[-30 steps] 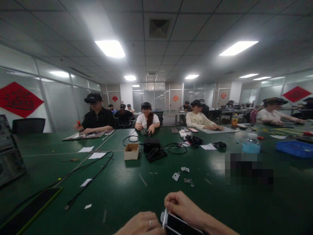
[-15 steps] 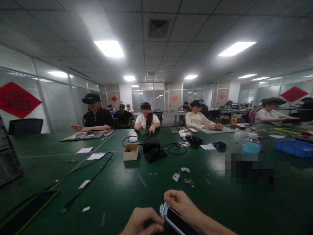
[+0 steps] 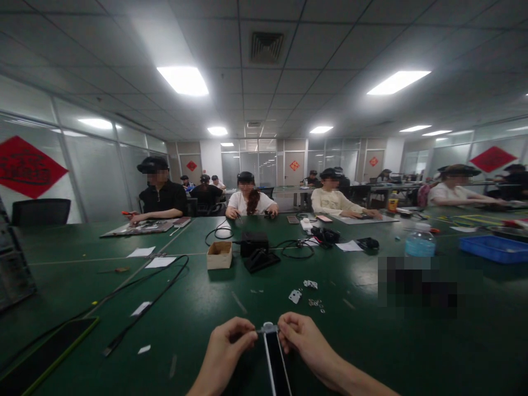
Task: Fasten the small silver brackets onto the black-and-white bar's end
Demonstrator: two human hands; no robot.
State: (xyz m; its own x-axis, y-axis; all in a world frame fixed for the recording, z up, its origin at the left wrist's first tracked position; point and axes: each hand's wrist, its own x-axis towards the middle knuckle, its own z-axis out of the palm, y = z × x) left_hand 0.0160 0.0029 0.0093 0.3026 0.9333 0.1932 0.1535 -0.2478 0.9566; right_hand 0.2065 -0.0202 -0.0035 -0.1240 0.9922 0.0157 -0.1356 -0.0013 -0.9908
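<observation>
A slim dark phone (image 3: 275,360) with a silver frame stands on edge over the green table (image 3: 198,324), running toward me. My left hand (image 3: 225,352) pinches its far end from the left with curled fingers. My right hand (image 3: 307,346) pinches the same end from the right. Small metal parts and screws (image 3: 307,294) lie on the table just beyond my hands.
A small cardboard box (image 3: 219,255), a black box with a stand (image 3: 256,250) and black cables (image 3: 148,297) sit mid-table. A water bottle (image 3: 419,241) and blue tray (image 3: 493,248) are at the right. A dark flat panel (image 3: 45,355) lies at the near left. Several people work along the far side.
Both hands rose into view and the phone turned from lying tilted to standing on edge. My left hand moved from beside it to pinching its far end.
</observation>
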